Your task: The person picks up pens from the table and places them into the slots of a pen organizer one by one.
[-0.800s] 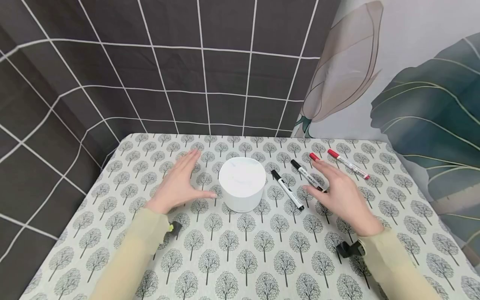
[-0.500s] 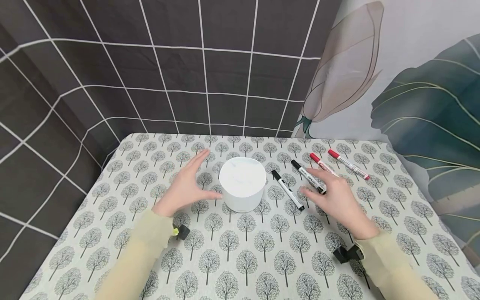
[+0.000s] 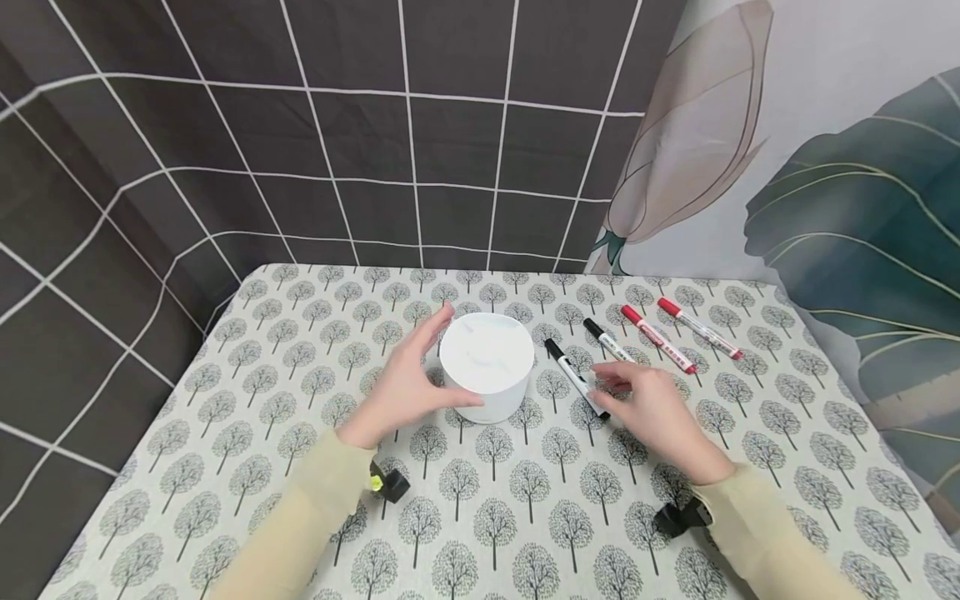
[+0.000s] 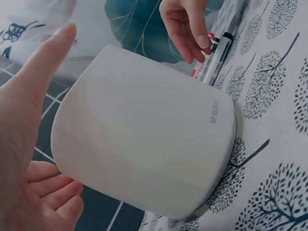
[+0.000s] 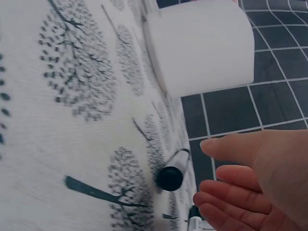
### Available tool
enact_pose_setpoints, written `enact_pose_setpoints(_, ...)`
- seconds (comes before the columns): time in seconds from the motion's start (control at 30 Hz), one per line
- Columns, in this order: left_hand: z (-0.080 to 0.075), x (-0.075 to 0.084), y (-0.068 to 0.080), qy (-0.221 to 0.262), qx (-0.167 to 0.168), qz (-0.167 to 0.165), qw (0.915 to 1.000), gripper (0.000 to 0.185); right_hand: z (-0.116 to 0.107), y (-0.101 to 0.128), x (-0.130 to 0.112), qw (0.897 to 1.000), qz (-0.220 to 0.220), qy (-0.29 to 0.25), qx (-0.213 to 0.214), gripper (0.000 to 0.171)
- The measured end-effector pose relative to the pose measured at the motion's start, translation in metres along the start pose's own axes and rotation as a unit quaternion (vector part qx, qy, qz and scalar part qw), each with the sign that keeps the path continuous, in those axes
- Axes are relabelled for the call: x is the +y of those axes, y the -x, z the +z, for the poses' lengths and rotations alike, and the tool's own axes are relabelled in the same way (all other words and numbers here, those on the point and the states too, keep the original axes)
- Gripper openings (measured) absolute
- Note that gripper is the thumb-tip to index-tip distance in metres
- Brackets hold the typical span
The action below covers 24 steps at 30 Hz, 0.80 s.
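The white round container [image 3: 486,377] stands upright near the middle of the tabletop [image 3: 525,533], a short, smooth-walled cylinder that looks like stiff plastic; judged from its plain matte wall, it is probably light and rigid but somewhat slippery, so a hold across its curved side, thumb against fingers, would suit it better than its flat top. The left hand [image 3: 405,385] is cupped around the container's left side, fingers straight and spread, thumb along the near wall; it lies at or just off the wall, and whether it presses cannot be told. The left wrist view shows palm and thumb apart with the wall between them. The right hand [image 3: 651,406] hovers toward the right edge, fingers loosely bent and holding nothing, its fingertips at the black marker [image 3: 576,378] that lies just right of the container. A second black marker [image 3: 609,342] and two red markers [image 3: 657,338] lie farther toward the far right corner.
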State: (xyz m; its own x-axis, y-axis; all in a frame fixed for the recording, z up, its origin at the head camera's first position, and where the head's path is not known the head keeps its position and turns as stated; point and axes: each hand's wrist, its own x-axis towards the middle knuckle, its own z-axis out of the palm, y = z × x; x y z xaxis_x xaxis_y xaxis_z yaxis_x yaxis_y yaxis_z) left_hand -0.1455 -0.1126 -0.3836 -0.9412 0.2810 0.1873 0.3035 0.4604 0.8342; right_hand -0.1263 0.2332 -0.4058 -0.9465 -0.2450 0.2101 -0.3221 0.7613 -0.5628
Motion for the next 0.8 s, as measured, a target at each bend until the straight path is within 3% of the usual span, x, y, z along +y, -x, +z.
enact_pose_setpoints(0.47, 0.008, -0.009, -0.004, 0.024, 0.002, -0.001, 0.9997, 0.118, 0.014, 0.001, 0.008, 1.0, -0.023, 0.015, 0.001, 0.037)
enact_pose_setpoints(0.8, 0.007, -0.011, -0.006, 0.022, -0.004, -0.011, 0.9997, 0.119, 0.013, -0.002, 0.007, 1.0, 0.016, 0.007, -0.015, 0.033)
